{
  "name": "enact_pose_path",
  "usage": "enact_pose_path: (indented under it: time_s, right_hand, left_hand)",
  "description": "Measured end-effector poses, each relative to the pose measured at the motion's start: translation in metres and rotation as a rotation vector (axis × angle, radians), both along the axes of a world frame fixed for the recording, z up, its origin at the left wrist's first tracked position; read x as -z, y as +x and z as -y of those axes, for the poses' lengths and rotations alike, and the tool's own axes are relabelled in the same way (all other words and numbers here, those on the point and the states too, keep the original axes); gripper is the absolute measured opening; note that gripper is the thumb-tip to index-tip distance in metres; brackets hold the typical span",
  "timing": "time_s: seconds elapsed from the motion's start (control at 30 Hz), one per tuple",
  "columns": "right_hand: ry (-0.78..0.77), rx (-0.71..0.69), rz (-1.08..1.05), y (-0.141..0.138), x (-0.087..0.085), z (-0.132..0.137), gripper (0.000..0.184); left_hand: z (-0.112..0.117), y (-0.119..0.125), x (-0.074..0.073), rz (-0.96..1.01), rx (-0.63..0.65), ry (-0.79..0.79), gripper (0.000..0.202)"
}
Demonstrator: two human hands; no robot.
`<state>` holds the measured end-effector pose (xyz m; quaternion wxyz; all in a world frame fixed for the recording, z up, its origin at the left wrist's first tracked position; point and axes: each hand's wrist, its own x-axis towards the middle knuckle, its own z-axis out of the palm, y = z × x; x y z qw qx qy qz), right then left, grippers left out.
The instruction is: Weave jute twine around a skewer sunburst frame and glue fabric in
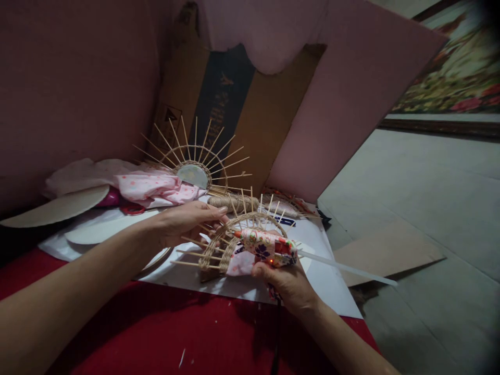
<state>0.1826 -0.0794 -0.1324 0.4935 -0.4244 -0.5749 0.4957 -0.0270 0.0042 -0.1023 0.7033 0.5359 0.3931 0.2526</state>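
Note:
My left hand (186,222) grips the rim of a half-round woven frame (219,249) with thin wooden sticks fanning out of it, held tilted over a white sheet (328,284). My right hand (287,284) is closed round a glue gun (269,246) wrapped in flowered tape, its small red light lit. The gun's nozzle points left at the frame's inner weave, and a clear glue stick (347,268) juts out to the right. A pink patterned cloth piece (239,264) lies just under the frame.
A second stick-rayed frame with a mirror (194,174) leans at the back against cardboard (265,114). Pink cloth (152,187), a twine spool (230,202) and pale cut-out discs (58,208) lie behind. Red cloth (175,333) covers the near surface; grey floor and a cardboard piece (386,250) are right.

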Motion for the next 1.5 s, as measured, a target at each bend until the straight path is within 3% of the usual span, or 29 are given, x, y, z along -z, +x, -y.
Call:
enact_pose_path:
  time_s: [0.37,0.63,0.93,1.2,1.37,1.43,1.5]
  right_hand:
    - [-0.013,0.049,0.012,0.002,0.004,-0.001,0.044]
    - [0.031,0.086,0.043,0.005,0.005,0.000,0.027]
    - [0.009,0.053,0.008,0.001,-0.003,0.000,0.024]
    - [-0.017,0.041,-0.059,0.004,0.003,0.000,0.020]
    - [-0.021,0.009,-0.094,0.007,0.008,-0.001,0.021]
    - [-0.027,-0.016,-0.113,0.008,0.010,-0.002,0.022]
    - [-0.030,-0.027,-0.117,0.008,0.011,-0.002,0.022]
  left_hand:
    - [0.000,0.000,0.000,-0.007,0.007,-0.004,0.034]
    - [0.001,0.000,-0.001,-0.006,0.000,-0.019,0.034]
    - [0.001,0.001,0.000,-0.007,0.003,-0.013,0.034]
    - [0.001,0.000,-0.002,-0.030,0.008,0.007,0.039]
    - [-0.001,0.002,0.000,-0.058,-0.068,0.241,0.041]
    - [0.001,0.004,0.000,-0.143,-0.223,0.509,0.041]
    - [0.004,0.006,-0.001,-0.297,-0.383,0.917,0.033]
